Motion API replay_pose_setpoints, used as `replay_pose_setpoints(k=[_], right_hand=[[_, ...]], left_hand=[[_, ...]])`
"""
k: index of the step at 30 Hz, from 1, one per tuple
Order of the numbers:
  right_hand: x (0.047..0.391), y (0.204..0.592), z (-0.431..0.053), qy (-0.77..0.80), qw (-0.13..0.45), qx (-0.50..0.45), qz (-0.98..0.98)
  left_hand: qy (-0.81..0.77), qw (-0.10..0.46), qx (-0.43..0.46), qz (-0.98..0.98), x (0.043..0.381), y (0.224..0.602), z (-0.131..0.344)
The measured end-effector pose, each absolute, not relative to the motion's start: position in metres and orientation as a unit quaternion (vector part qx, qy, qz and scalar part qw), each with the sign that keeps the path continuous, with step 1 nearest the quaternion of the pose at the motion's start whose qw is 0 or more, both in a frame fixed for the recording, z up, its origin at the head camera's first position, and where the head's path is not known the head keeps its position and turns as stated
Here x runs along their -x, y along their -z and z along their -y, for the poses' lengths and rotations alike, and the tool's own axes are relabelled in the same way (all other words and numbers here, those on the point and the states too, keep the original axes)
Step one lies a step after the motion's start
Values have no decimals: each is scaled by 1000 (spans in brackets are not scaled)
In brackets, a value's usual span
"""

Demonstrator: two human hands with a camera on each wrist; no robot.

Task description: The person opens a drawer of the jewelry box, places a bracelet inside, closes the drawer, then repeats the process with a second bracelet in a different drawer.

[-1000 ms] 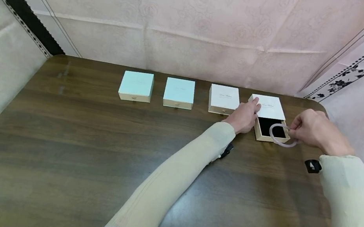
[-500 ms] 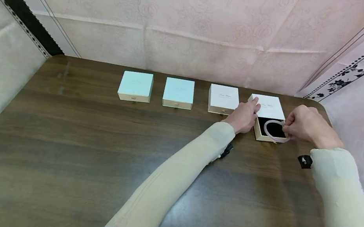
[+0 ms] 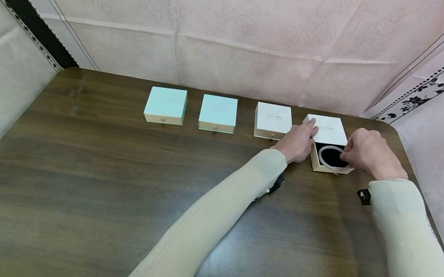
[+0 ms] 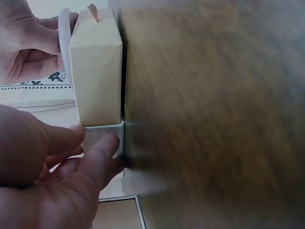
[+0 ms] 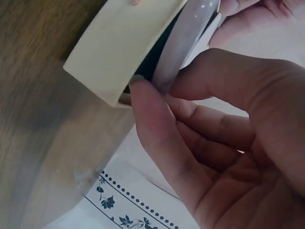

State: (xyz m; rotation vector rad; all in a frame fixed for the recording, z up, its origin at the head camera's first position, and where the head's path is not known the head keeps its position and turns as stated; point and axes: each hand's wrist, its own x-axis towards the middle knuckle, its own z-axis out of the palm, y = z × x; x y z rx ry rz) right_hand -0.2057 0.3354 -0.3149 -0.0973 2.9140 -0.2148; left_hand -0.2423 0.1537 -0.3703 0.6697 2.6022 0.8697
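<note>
On the far right of the row, a white drawer box (image 3: 328, 130) stands with its cream drawer (image 4: 96, 81) pulled out toward me, showing a black lining. My left hand (image 3: 296, 141) grips the left side of this box's sleeve; in the left wrist view its fingers and thumb (image 4: 69, 139) lie at the sleeve's edge. Between thumb and fingertips, my right hand (image 3: 370, 153) pinches a pale lilac bangle (image 5: 180, 47). The bangle lies over the drawer opening, its near edge overlapping the drawer front in the head view. In the right wrist view a fingertip reaches the drawer's corner.
Left of the gripped box stand a closed white box (image 3: 273, 116) and two closed pale blue boxes, one in the middle (image 3: 218, 110) and one farther left (image 3: 166, 101). All stand along the back of the brown wooden table (image 3: 109, 188). A patterned cloth (image 3: 239, 30) hangs behind.
My right hand has moved left with the bangle, bringing it from the drawer's front right corner to over the opening, lying flatter. The left hand and the boxes have stayed put.
</note>
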Motion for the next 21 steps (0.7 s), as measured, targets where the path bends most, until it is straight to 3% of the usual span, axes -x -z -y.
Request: replay_pose_setpoints(k=[11,21], right_hand=[[206,320,-329,94,95,6,-991],[204,330,-317,92,26,-47,-994]], left_hand=[[-303,157,-236,-910,242,370,-153],[-314,162,-232,-906,243,370,-153]])
